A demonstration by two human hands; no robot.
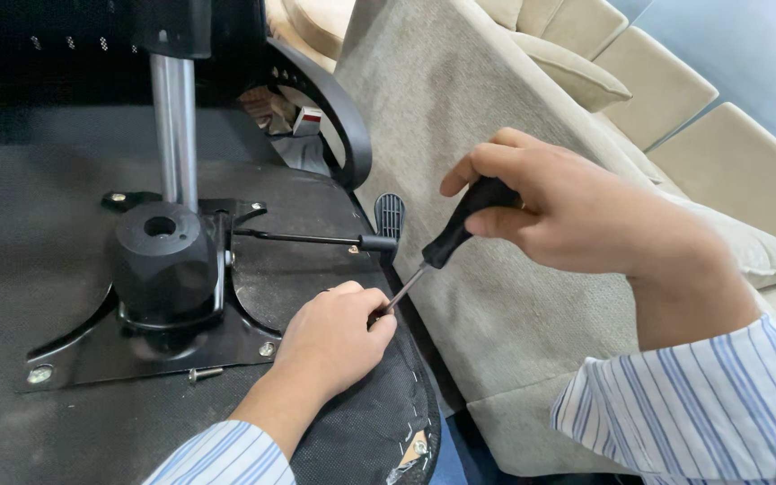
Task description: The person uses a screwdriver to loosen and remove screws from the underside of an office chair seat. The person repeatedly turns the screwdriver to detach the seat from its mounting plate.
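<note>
The right hand comes in from the right with its wrist raised, fingers wrapped tightly around the black handle of a screwdriver. The left hand lies low on the underside of an overturned office chair seat, its fingers curled shut around the tip of the screwdriver shaft, pinching it where it meets the seat near the right edge. Both forearms wear striped blue-and-white sleeves.

There is one screwdriver. Its long axis runs diagonally, handle up and to the right, metal tip pointing down and to the left into the left hand's fingers.

One black metal mounting plate sits on the seat, carrying one round black hub with a hole in its top. Two screws show in the plate's near corners, and one loose bolt lies just beside its front edge. One chrome column rises behind the hub. One thin lever points right, ending at a paddle. A beige sofa stands beside the chair.
</note>
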